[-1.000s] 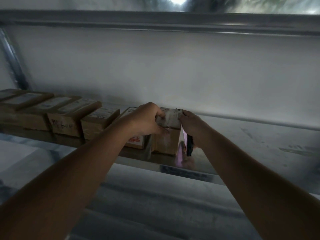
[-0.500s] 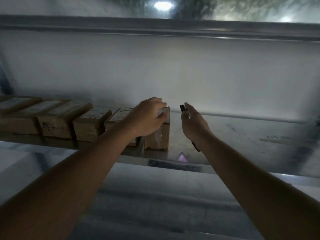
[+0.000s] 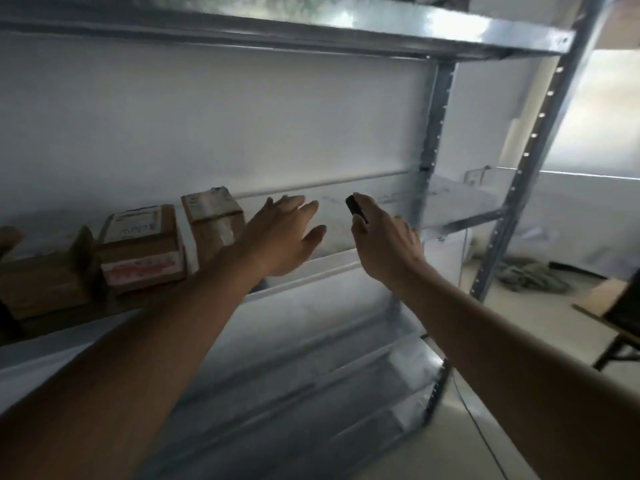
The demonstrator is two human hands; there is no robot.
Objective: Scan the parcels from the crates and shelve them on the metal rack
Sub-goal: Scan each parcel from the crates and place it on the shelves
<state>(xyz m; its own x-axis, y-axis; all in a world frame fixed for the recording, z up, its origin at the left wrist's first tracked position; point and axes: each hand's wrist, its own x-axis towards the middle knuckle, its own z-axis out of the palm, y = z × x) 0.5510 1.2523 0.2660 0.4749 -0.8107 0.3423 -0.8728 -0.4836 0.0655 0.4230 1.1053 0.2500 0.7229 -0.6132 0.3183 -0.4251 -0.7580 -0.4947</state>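
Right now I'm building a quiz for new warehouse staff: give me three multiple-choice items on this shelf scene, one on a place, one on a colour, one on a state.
1. Where does the last parcel in the row stand?
A. on the floor
B. on the rack shelf, left of both hands
C. on the top shelf

2. What colour is the scanner?
A. black
B. yellow
C. white

3. What is the left hand doing?
A. gripping a parcel
B. holding the scanner
C. open, holding nothing

Answers:
1 B, it ends the row on the shelf.
2 A, its tip above the right hand is black.
3 C, fingers spread, clear of the parcel.
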